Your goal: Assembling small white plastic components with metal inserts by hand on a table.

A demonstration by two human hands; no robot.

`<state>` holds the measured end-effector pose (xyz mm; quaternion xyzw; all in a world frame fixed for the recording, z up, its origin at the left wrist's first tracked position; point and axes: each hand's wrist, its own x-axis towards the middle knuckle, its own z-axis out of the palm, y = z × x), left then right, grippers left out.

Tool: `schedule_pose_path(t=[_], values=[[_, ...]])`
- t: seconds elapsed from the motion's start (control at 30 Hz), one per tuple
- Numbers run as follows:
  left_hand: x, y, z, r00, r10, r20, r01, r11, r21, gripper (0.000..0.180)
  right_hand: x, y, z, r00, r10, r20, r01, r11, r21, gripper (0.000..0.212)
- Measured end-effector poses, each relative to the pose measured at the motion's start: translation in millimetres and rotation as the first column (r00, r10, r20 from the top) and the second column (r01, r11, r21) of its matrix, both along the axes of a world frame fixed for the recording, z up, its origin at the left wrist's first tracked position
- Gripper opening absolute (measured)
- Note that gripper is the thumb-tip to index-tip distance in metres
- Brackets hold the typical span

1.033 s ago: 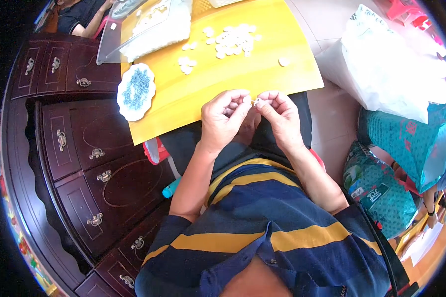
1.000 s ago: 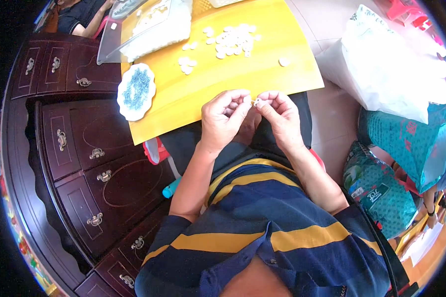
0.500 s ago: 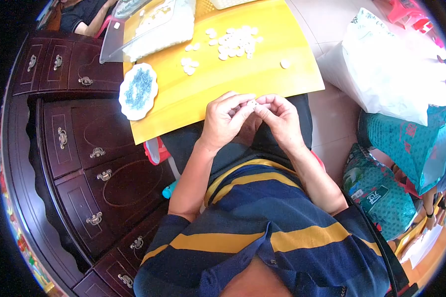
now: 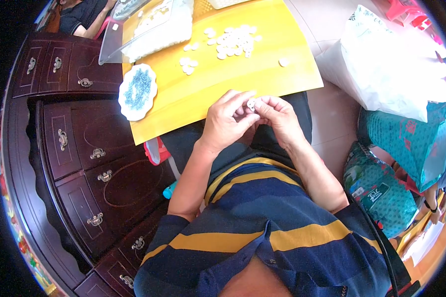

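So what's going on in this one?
A person in a striped shirt sits at a yellow board and pinches a small white piece between the fingertips of the left hand and right hand. More white pieces lie scattered on the board, beside a white dish of blue bits and a clear tray.

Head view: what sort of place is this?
Probably a home used for piecework: a dark wooden cabinet with drawers, a yellow board strewn with small white pieces, and stuffed bags on the floor.
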<state>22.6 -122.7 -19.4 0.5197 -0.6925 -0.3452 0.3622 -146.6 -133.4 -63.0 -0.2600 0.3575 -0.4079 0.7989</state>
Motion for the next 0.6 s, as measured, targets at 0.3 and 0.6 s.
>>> schedule_pose_path(t=[0.3, 0.6], values=[[-6, -5, -8, 0.948, 0.095, 0.303, 0.008, 0.947, -0.321, 0.033, -2, 1, -11, 0.998, -0.046, 0.051, 0.047, 0.999, -0.019, 0.014], [-7, -4, -8, 0.946, 0.1, 0.308, 0.012, 0.94, -0.342, 0.029, -2, 3, -5, 0.995, -0.029, 0.097, 0.026, 0.999, 0.037, 0.018]])
